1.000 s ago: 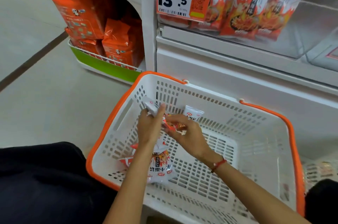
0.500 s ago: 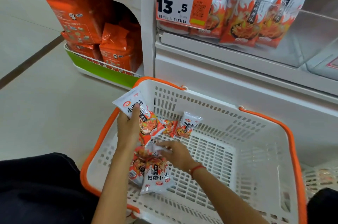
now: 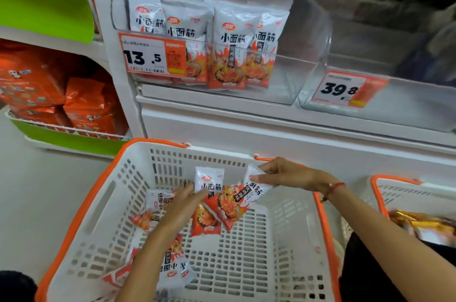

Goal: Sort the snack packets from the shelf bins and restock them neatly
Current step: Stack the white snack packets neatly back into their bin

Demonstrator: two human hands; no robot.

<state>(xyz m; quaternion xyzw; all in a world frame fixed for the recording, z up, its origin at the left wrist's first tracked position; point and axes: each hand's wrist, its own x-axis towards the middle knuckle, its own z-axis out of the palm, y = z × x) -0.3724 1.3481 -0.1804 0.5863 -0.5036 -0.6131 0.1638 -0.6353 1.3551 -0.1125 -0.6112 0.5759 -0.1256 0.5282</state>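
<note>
Right hand [image 3: 283, 174] fingers pinch the top edge of a white-and-orange foil snack packet [image 3: 235, 205] over the white plastic orange-rimmed basket [image 3: 283, 264], left hand [image 3: 182, 208] fingers loose on another packet [image 3: 208, 184]; thin edge pinch risks dropping it.

Basket [image 3: 103, 205]: white perforated plastic walls and floor, orange rim.

Second basket [image 3: 394, 189]: white walls, orange rim; contents gold and orange.

Snack packets in the basket [image 3: 172, 264]: white upper half with black characters and a small red oval logo; lower half orange-red with a flame pattern.

Packets in the clear bin [image 3: 232, 50]: same white, black and orange-red flame scheme.

Price tag "13.5" [image 3: 153, 56]: white field, black numerals, orange border and panel.

Price tag "39.8" [image 3: 348, 89]: white, black numerals, orange.

Large bags [image 3: 86, 104]: orange.

Shelf fronts [image 3: 44, 5]: lime green.

Shelf frame [image 3: 246, 129]: white.

Wrist cord [image 3: 333, 188]: red.
</note>
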